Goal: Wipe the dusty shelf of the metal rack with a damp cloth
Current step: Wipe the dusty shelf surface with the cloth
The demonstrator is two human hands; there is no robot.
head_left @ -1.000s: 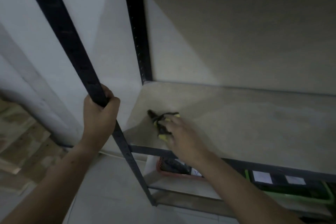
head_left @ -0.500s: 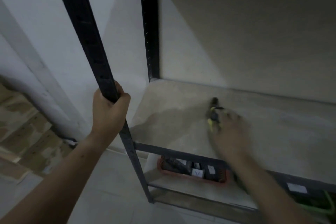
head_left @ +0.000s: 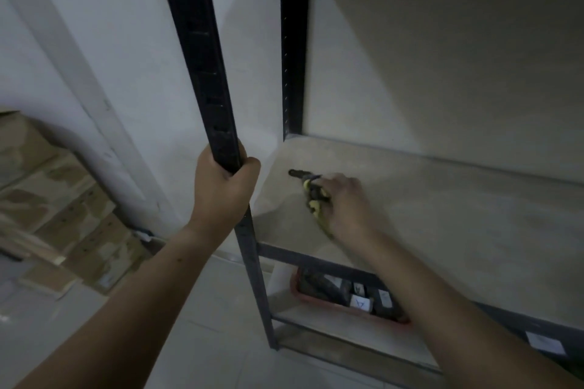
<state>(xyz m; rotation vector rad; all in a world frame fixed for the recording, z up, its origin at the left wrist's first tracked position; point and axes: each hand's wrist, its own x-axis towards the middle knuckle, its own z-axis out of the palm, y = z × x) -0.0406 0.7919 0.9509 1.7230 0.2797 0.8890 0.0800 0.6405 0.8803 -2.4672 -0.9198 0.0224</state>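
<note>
Cloth point(head_left: 311, 196): dark and yellow, bunched on the shelf point(head_left: 442, 215) toward its left end, sticking out left of the right hand point(head_left: 344, 202)
Right hand: fingers curled over the cloth, pressing it down
Left hand point(head_left: 222, 186): wrapped round the front upright point(head_left: 202, 57)

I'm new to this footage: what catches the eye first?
The left hand grips the rack's dark front post, centre frame. Beside it, the right hand holds a yellow and dark cloth against the pale shelf near its left end. Below sits a red tray of small items.
</note>
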